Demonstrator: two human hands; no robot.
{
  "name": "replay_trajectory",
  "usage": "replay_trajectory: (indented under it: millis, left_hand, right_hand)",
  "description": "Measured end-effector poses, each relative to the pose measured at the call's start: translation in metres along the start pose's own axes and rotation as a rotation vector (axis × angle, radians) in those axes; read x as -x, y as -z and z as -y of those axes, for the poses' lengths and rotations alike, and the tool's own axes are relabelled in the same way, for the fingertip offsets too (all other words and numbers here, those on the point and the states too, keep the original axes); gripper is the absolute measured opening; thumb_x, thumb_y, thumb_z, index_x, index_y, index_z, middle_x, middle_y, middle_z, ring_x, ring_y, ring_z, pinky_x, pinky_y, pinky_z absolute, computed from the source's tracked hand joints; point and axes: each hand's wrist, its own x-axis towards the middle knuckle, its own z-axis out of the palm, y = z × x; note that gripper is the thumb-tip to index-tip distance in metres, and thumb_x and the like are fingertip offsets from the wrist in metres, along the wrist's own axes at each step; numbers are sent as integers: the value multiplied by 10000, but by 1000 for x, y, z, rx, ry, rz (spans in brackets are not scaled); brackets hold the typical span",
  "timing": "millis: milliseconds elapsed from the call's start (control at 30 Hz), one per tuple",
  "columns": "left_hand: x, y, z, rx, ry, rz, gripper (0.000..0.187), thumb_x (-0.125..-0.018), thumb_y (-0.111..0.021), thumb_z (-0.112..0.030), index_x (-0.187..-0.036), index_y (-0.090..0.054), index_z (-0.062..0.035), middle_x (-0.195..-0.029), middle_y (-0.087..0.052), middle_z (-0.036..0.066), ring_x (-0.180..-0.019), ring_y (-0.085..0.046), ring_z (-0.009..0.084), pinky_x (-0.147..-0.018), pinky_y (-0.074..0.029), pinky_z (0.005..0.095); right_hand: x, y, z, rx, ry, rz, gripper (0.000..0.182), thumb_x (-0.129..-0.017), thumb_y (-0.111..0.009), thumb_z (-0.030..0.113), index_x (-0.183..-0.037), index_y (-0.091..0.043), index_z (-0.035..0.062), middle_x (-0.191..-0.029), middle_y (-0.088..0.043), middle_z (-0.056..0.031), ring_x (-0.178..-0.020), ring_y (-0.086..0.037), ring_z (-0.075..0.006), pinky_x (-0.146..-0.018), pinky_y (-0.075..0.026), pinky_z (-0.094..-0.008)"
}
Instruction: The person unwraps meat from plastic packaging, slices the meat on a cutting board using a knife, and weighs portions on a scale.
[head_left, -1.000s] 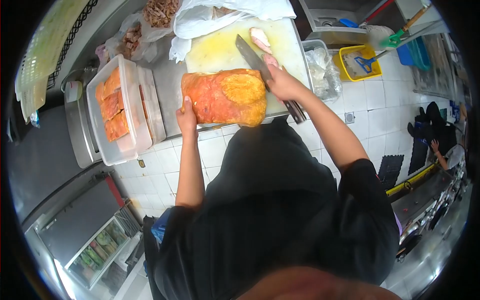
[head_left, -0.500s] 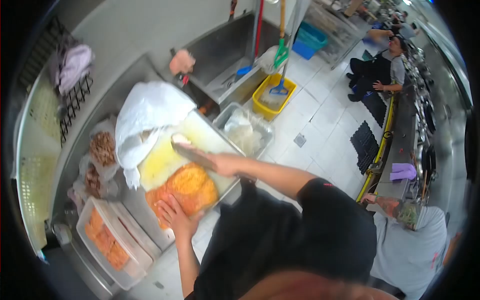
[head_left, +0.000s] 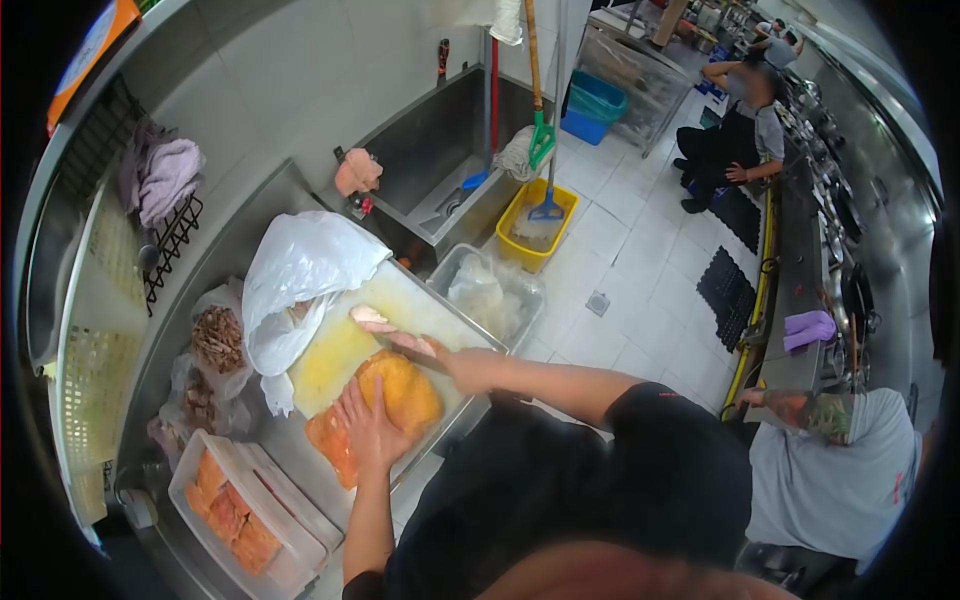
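Observation:
A large orange-yellow slab of raw meat (head_left: 402, 392) lies near the front edge of a white cutting board (head_left: 455, 318) stained yellow. Spread flat across its left part is my left hand (head_left: 374, 432), fingers apart. My right hand (head_left: 472, 370) grips a knife (head_left: 412, 346), its blade low over the board just beyond the slab. At the blade's far end sits a small pale scrap of meat (head_left: 370, 318). A white plastic bag (head_left: 305, 265) with a partly visible content covers the board's far left corner.
Left of the board stand a tub of orange meat pieces (head_left: 228, 515) and bags of brownish chunks (head_left: 220, 338). A clear bin (head_left: 490, 285), yellow mop bucket (head_left: 538, 222) and sink (head_left: 430, 140) lie beyond. One person (head_left: 825, 465) stands at right; another sits farther off.
The view has shifted slightly. My left hand has slid farther onto the slab with its fingers wider, and the slab's top now looks smoother. The knife stays over the board in my right hand.

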Motion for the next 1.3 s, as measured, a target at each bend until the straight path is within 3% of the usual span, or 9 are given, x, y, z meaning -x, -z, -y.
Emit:
replay_trajectory:
  millis: [100, 267, 533, 633, 733, 833, 1033, 1167, 1300]
  left_hand:
    - [-14, -9, -2, -47, 154, -45, 1203, -507, -854, -579, -1495, -326, -139, -1504, -274, 257, -1397, -246, 425, -1147, -156, 574]
    - [-26, -11, 4, -1, 219, -46, 1135, -556, -817, -611, -1492, -358, -162, -1519, -271, 246, -1404, -243, 420, -1142, -161, 575]
    - [-70, -44, 50, 303, 375, -273, 461, -863, -614, -402, -1247, -607, -147, -1188, -595, 154, -1119, -553, 330, -961, -419, 492]
    - [-78, -43, 41, 105, 355, -245, 347, -898, -541, -313, -1191, -623, -145, -1127, -630, 119, -1033, -587, 318, -884, -452, 489]
    - [-77, -43, 41, 105, 344, -277, 348, -868, -555, -293, -1178, -636, -157, -1126, -633, 93, -1018, -576, 316, -870, -445, 464]
    - [-77, -41, 39, 93, 351, -273, 348, -873, -542, -292, -1180, -629, -155, -1113, -642, 84, -1019, -585, 312, -876, -451, 472]
    - [-79, -44, 39, 90, 373, -282, 342, -861, -551, -284, -1169, -636, -163, -1090, -651, 69, -1015, -589, 295, -869, -451, 460]
    - [-81, -41, 39, 93, 364, -249, 332, -856, -558, -278, -1157, -642, -167, -1078, -655, 60, -1009, -593, 282, -866, -446, 446]
    - [-80, -46, 40, 103, 362, -291, 315, -837, -581, -270, -1126, -659, -173, -1042, -654, 50, -993, -595, 264, -856, -437, 438]
  right_hand:
    - [-4, 1, -4, 53, -65, -59, 874, -815, -535, 70, -1556, -73, 88, -1022, -673, -268, -916, -669, -408, -786, -520, -492]
    - [-24, -14, -24, 47, -135, -138, 461, -814, -511, 74, -1273, -495, 26, -1010, -673, -264, -931, -663, -410, -795, -517, -511]
    - [-17, 13, 8, 22, -73, -169, 349, -920, -478, 144, -1253, -461, 39, -970, -641, -325, -953, -617, -485, -838, -474, -560]
    - [-35, 26, 32, -28, 8, -242, 315, -921, -473, 137, -1210, -477, 14, -950, -644, -321, -957, -606, -499, -852, -462, -564]
    - [-68, 35, 43, 0, 141, -269, 284, -923, -459, 119, -1160, -493, -34, -915, -649, -317, -869, -647, -469, -778, -497, -543]
    - [-99, 39, 41, 38, 134, -134, 283, -921, -447, 110, -1097, -489, -107, -790, -651, -276, -590, -665, -353, -551, -521, -452]
    - [-48, 87, 80, -1, -37, 192, 293, -909, -434, 88, -1124, -451, -110, -731, -638, -231, -551, -649, -319, -518, -513, -437]
    - [-70, 58, 57, 59, 102, 111, 318, -898, -435, 75, -1161, -430, -103, -722, -638, -227, -528, -642, -307, -502, -511, -435]
    - [-82, 34, 47, 122, 75, 8, 409, -886, -440, 65, -1255, -399, -109, -867, -656, -300, -762, -675, -404, -672, -536, -466]
